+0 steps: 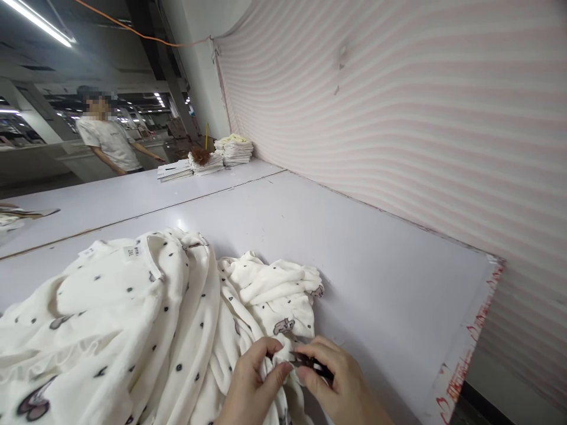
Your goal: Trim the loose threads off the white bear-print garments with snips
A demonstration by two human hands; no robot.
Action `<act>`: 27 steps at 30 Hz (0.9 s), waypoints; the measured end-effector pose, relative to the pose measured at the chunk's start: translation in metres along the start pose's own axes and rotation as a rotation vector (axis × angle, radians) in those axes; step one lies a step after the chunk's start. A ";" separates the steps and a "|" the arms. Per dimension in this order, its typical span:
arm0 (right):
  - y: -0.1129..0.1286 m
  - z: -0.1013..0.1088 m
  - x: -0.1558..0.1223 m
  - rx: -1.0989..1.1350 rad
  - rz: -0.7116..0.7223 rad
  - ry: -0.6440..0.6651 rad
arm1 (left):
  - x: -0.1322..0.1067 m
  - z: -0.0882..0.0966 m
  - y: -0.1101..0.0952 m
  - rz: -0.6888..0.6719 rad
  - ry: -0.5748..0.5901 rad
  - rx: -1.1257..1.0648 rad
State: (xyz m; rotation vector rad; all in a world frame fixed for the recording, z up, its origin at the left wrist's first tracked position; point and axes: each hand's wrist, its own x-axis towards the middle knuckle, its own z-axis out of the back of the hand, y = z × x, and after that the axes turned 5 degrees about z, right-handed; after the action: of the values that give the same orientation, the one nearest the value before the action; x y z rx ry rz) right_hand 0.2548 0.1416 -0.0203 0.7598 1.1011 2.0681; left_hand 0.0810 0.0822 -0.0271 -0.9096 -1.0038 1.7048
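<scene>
A heap of white garments [133, 319] printed with small dark dots and animal shapes lies on the white table [376, 265]. My left hand [252, 383] pinches an edge of the cloth at the heap's right end. My right hand [341, 383] is closed round a small dark tool [312, 363], maybe snips, whose tip touches the same bit of cloth. Both hands meet at the bottom middle of the view.
A pink-striped fabric sheet [398, 106] hangs along the right behind the table. Stacks of folded cloth [233, 150] and flat bundles [175, 170] sit at the far end. A person in a white T-shirt [110, 141] stands beyond the table, left.
</scene>
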 end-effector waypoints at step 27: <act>-0.003 -0.034 0.024 0.041 0.070 -0.160 | 0.009 0.016 -0.004 0.111 0.218 -0.260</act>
State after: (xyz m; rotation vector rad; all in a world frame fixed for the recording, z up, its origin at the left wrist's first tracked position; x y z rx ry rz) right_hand 0.2155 0.1452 -0.0347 0.9782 1.0435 2.0081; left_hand 0.0653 0.0884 -0.0184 -1.3120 -1.0571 1.5467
